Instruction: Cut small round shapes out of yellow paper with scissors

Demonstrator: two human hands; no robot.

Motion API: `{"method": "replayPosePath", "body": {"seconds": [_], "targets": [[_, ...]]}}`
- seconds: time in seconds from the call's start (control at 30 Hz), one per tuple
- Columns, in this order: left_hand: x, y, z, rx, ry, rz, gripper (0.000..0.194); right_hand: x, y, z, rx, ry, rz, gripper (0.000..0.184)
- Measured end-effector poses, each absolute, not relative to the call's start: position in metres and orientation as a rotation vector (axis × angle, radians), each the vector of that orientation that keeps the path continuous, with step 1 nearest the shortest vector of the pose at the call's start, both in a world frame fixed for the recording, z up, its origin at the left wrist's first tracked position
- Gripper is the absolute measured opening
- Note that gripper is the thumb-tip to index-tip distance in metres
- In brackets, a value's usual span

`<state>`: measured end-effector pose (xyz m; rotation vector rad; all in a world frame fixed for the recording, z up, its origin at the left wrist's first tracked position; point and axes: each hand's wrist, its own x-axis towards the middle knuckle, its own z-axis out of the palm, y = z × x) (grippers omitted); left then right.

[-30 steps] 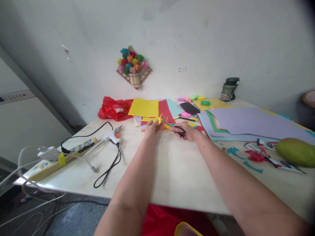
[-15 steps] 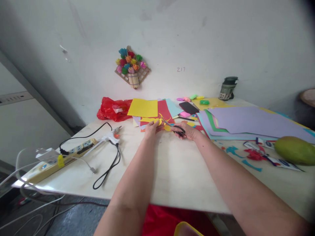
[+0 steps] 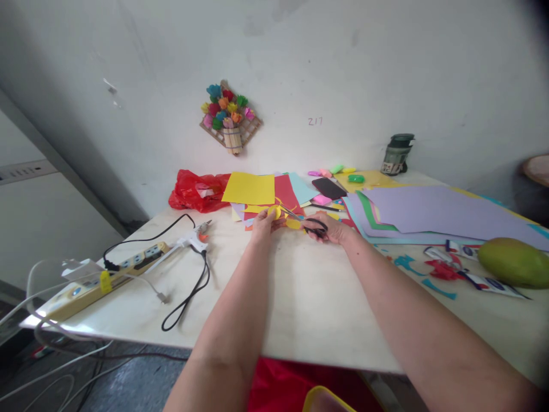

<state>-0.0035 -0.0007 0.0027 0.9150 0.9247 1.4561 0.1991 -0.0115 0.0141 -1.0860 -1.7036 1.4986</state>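
Note:
My left hand (image 3: 266, 223) pinches a small piece of yellow paper (image 3: 277, 212) with a rounded edge. In my right hand (image 3: 328, 227) is a pair of scissors (image 3: 316, 226) with black handles, my fingers in the loops. The metal blades point left, to the edge of the yellow piece. Thin yellow strips curl beside the blades. Under and behind my hands lie a yellow sheet (image 3: 249, 189), a red sheet (image 3: 283, 186) and other coloured paper. Another yellow cut piece (image 3: 293, 224) rests between my hands.
At left are a glue gun (image 3: 198, 239), a power strip (image 3: 141, 257) and loose cables. A red plastic bag (image 3: 195, 191) sits behind. On the right are large paper sheets (image 3: 446, 212), blue scraps (image 3: 407, 264), tubes and a mango (image 3: 514, 263). A phone (image 3: 329, 187) lies behind my right hand.
My right hand has shifted slightly to the right with the scissors, and their handles have spread a little. The yellow piece has turned a little in my left hand.

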Motion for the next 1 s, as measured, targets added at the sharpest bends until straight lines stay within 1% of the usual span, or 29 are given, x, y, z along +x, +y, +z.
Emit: {"method": "replayPosePath", "body": {"seconds": [0.33,0.6,1.0], "targets": [[-0.004,-0.002,0.003,0.914,0.933,1.430,0.030,0.200,-0.011,0.013,-1.087,-1.713,1.498,0.033],[-0.004,0.000,0.001,0.963,0.929,1.372,0.029,0.197,-0.008,0.009,-1.107,-1.725,1.458,0.031],[-0.006,0.002,-0.002,1.003,0.923,1.335,0.034,0.188,-0.012,0.011,-1.107,-1.708,1.394,0.034]]}}
